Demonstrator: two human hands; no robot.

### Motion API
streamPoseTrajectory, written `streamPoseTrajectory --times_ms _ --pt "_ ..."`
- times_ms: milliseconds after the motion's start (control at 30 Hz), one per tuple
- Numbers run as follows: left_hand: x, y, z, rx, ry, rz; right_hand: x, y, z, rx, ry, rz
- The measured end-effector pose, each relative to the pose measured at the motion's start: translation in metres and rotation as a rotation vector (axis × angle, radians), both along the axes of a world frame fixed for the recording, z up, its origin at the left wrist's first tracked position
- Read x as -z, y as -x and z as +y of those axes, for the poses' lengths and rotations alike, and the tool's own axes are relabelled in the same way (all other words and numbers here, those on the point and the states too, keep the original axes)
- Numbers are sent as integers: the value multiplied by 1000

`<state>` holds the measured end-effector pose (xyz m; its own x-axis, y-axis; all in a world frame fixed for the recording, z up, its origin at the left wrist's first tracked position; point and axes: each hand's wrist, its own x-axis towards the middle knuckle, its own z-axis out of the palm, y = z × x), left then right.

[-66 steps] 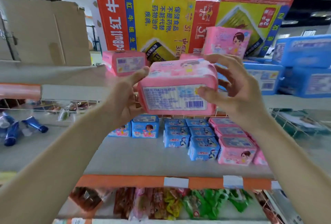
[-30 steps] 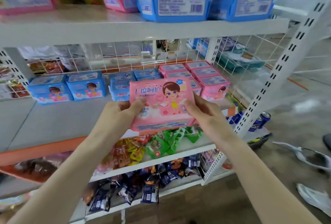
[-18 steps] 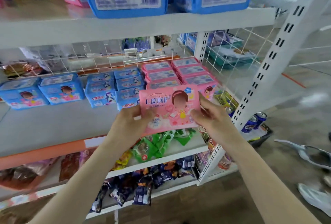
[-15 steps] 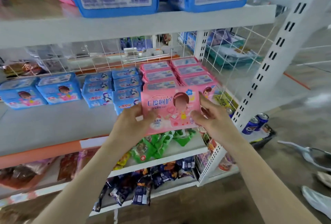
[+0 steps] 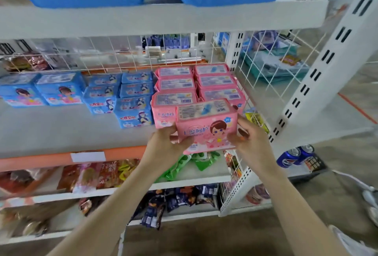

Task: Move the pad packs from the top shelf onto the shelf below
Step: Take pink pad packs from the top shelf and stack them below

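Your left grip [image 5: 165, 143] and right grip [image 5: 249, 141] curl round the ends of the pink pad pack [image 5: 206, 127], held over the lower shelf's [image 5: 61, 133] near right edge. It is probably light and squashy, so keep hold of the ends.

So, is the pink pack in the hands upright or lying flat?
Upright. The pink pack has its cartoon front facing the camera and its label side on top; the left hand and right hand grip its ends.

Shelf layout
Held pad pack [image 5: 206, 125] in front of shelved packs [image 5: 176, 84] on the lower shelf [image 5: 61, 133]; top shelf [image 5: 163, 18] above.
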<state>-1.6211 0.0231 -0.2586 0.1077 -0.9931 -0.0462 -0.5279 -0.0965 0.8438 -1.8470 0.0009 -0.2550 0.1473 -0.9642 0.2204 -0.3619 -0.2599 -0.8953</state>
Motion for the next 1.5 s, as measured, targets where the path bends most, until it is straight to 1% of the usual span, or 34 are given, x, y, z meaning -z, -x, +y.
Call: streamPoseTrajectory --times_ms 67,133,233,400,567,733,833,1067,1200,1300,1434,1500 --pt "4 15 -7 0 -22 43 9 4 -5 149 2 45" --pt "10 29 -17 6 -8 63 18 7 -10 236 -11 68" --pt "20 46 -30 16 14 44 23 11 -16 301 -45 87" --pt "34 63 -52 23 11 22 35 21 -34 341 -176 23" --pt "46 67 -69 13 -2 -4 43 22 -51 328 -201 46" --pt "55 66 -78 29 53 -50 52 19 -66 384 -183 80" --pt "59 63 -85 66 102 -123 58 17 -75 391 -164 85" --pt "63 61 -99 94 141 -307 66 21 -88 304 -77 108" --pt "74 65 -93 91 178 -354 72 24 -83 265 -51 131" --pt "81 68 -83 35 180 -364 76 25 -80 281 -43 142" --pt "81 69 -75 25 175 -399 79 25 -75 312 -101 131" --pt "78 62 -72 47 184 -454 77 25 -70 311 -124 114"
